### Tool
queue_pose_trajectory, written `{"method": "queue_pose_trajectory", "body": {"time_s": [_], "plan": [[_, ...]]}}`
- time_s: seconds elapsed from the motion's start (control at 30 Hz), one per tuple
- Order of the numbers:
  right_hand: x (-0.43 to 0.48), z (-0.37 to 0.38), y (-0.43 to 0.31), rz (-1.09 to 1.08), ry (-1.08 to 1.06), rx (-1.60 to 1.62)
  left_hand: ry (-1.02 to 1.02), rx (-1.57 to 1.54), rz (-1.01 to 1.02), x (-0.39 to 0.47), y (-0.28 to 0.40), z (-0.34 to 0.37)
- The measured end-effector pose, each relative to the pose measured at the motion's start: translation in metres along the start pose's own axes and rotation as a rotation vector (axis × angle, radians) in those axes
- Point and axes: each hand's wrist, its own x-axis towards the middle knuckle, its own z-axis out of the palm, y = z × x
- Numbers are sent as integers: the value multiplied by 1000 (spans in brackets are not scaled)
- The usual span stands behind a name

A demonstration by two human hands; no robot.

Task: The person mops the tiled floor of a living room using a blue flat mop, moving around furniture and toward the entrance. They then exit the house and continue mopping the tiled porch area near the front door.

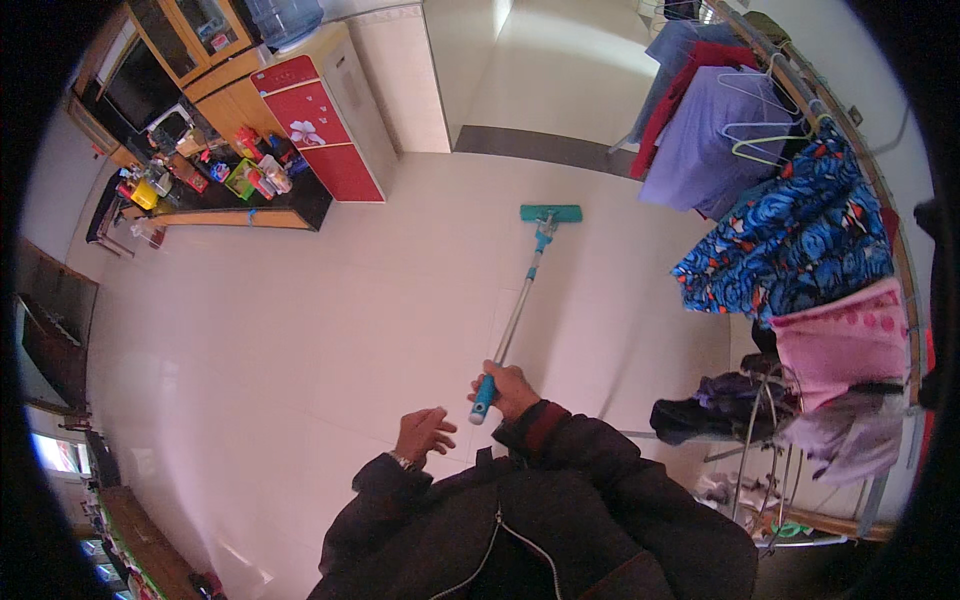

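Note:
A sponge mop with a teal head [551,214] and a silver pole stretches away from me, its head against the pale tiled floor [300,300]. Near the end of the pole, my right hand [510,388] is closed around the teal grip. My left hand [426,435] is held to the left of the grip, apart from it, with loosely bent fingers and nothing in them. A watch or metal band shows at the left wrist.
At the right, clothes and a blue patterned cloth [795,232] hang from a rack. A red and white water dispenser [322,127] stands at the upper left beside a black-topped cabinet [240,216] with small items. A dark threshold strip [540,146] crosses the doorway ahead.

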Motion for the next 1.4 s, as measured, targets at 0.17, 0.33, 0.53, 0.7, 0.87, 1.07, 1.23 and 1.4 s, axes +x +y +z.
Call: {"method": "queue_pose_trajectory", "body": {"time_s": [0.17, 0.33, 0.53, 0.7, 0.87, 1.07, 1.23, 1.4], "plan": [[61, -48, -37, -86, 93, -10, 192, 76, -135, 10, -57, -61], [108, -114, -62, -161, 161, -153, 57, 721, 78, -28, -142, -101], [102, -117, -94, -466, -46, -833, 55, 496, 167, -57, -230, -129], [92, -71, -90, -252, 41, -599, 108, 459, 133, -49, -275, -149], [62, -56, -48, -219, -35, -696, 72, 581, 294, -23, -335, -170], [48, -42, -61, -39, 34, -708, 102, 811, 405, -1, -364, -138], [76, -47, -94, -103, -30, -791, 161, 1242, 300, 7, -305, -108], [140, -52, -159, -200, -145, -939, 291, 1130, 147, -18, -305, -63]]}}
